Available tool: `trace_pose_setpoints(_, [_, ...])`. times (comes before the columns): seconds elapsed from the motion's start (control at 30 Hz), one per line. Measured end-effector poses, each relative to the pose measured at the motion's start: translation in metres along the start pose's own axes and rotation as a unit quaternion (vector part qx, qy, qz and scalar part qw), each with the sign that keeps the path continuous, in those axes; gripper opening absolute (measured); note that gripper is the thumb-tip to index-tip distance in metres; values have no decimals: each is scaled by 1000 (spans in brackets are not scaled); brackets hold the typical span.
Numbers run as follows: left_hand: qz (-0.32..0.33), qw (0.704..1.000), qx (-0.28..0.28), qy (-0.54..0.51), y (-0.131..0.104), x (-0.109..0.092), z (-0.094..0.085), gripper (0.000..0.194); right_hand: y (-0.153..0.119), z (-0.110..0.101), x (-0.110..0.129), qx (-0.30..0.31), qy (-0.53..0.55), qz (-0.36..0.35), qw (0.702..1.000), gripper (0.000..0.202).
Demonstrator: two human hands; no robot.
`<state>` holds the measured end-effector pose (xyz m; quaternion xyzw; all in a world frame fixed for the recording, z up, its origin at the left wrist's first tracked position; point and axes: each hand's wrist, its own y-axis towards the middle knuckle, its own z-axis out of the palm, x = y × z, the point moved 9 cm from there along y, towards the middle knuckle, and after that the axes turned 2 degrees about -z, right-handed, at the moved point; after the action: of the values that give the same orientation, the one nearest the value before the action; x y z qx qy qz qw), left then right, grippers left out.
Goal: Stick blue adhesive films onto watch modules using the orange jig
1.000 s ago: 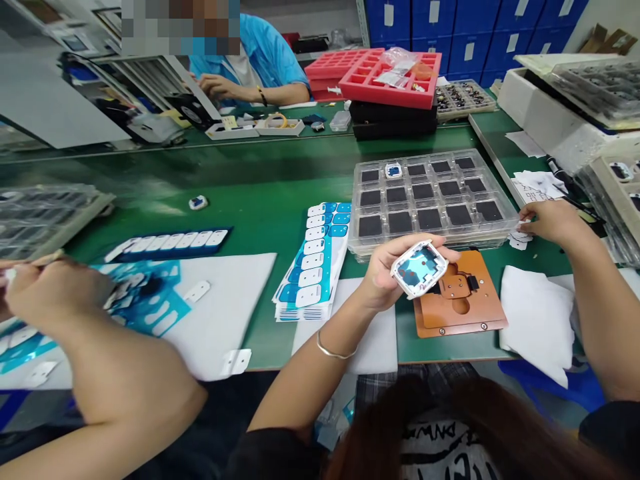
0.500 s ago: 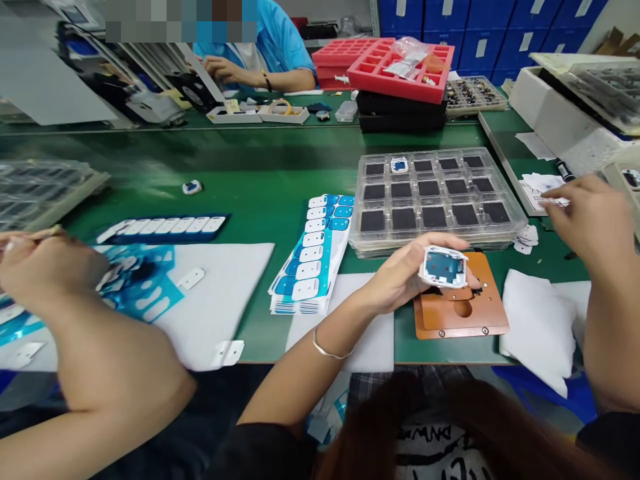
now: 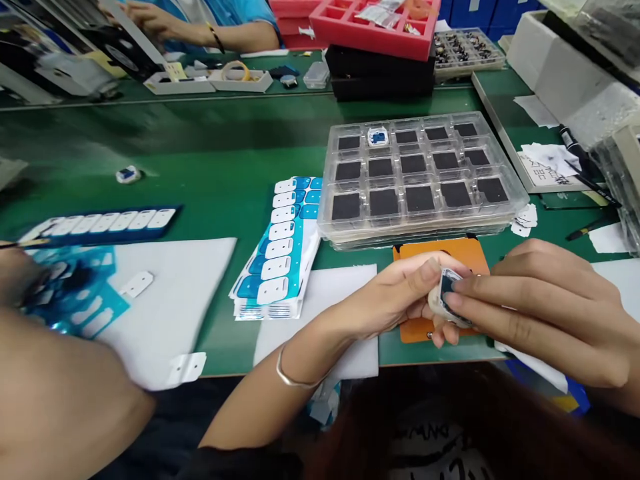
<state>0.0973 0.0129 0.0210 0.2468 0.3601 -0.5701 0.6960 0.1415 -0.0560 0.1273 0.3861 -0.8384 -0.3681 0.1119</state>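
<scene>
My left hand (image 3: 407,297) holds a small white device housing (image 3: 439,305) between thumb and fingers, tilted on edge. A dark blue inner face shows in it. My right hand (image 3: 550,307) reaches in from the right, its index and middle fingertips pressed together against that inner face. The right thumb is hidden, and I cannot see whether anything small lies under the fingertips. Below both hands lies an orange plate fixture (image 3: 415,333), partly covered by them. A clear compartment tray (image 3: 327,230) with black pads stands behind; a similar white housing (image 3: 378,137) sits in its back row.
A stack of blue-and-white sticker sheets (image 3: 280,250) lies left of my hands. Farther left, a co-worker's arm (image 3: 55,393) rests over a white foam sheet (image 3: 175,300). Another housing (image 3: 129,175) lies on the green table. Papers and a pen (image 3: 593,183) are at right.
My right hand has come from the papers at the right to the housing and touches its inner face. My left hand has turned the housing from facing me onto its edge.
</scene>
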Motion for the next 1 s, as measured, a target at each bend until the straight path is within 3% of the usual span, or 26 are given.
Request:
trace_pose_setpoints(0.17, [-6, 1000, -8, 0, 0, 0, 1, 56, 2, 5, 0, 80, 9, 82, 993, 14])
trace_pose_setpoints(0.4, [-13, 999, -30, 2, -1, 0, -2, 61, 1, 6, 4, 78, -23, 42, 996, 14])
trace_pose_setpoints(0.83, [-11, 999, -26, 15, -1, 1, -2, 59, 0, 12, 2, 113, -18, 37, 993, 16])
trace_pose_setpoints(1.0, [-14, 999, -24, 24, -2, 2, -2, 60, -5, 14, 1, 89, 7, 16, 996, 20])
